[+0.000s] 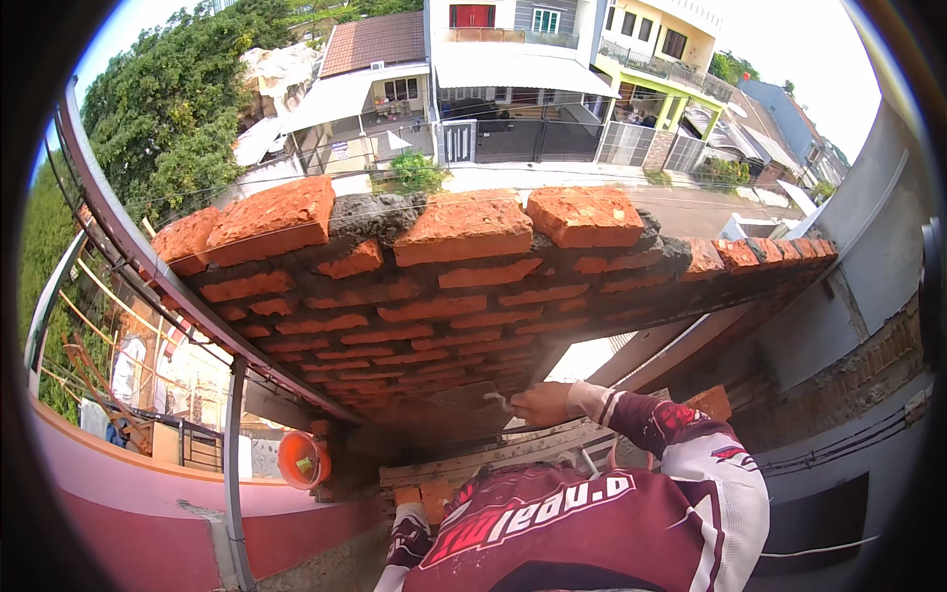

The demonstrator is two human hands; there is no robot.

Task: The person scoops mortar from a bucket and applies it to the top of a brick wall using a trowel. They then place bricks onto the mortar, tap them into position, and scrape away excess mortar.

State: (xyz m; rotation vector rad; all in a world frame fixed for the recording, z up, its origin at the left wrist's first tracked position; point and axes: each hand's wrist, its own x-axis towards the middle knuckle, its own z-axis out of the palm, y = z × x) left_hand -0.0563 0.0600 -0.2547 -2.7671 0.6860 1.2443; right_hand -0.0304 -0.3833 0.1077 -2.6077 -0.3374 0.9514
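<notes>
My right hand (541, 404) is closed in a fist in front of the wall's inner face. From it sticks a thin bent metal neck, like that of a trowel (499, 399); its blade is blurred against dark mortar. Lower down, my left hand (406, 496) is at an orange brick (435, 497) and seems to grip it; its fingers are mostly hidden. Before me rises a red brick wall (414, 306) with rough dark joints. Bricks (466, 219) line its top course, with a lump of grey mortar (370, 214) between two of them.
Wooden planks (493, 452) lie below my hands. An orange bucket (304, 460) hangs at the left by a metal post (237, 474). Another brick (710, 403) is beyond my right arm. A grey wall (873, 237) bounds the right side. Beyond the brickwork are a street and houses.
</notes>
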